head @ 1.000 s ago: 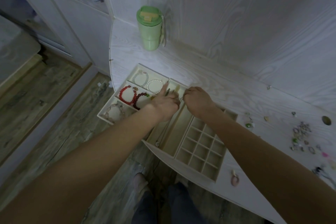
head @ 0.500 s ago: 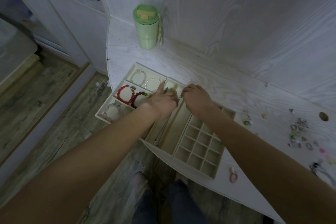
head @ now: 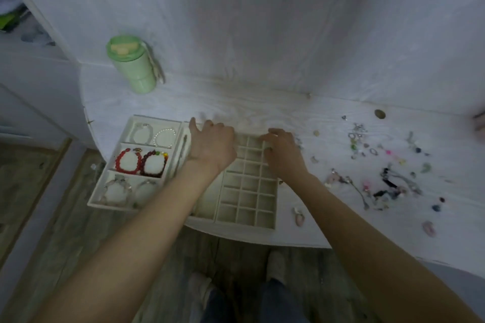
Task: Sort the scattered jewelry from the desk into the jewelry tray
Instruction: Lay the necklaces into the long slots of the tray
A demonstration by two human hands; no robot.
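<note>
Jewelry tray (head: 244,217) — both hands over it; loose jewelry (head: 380,165) rightward

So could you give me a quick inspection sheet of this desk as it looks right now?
Surface: white wood-grain desk, curved front edge.
Job's things: cream jewelry tray; red bracelet and dark bracelet in its left section; grid cells look empty.
Clutter: scattered jewelry on the right; green cup at the back.
Hands: left hand and right hand over the tray; what the fingers hold is unclear.
Cables: nothing seen.
Surroundings: white wall, wooden floor.
</note>
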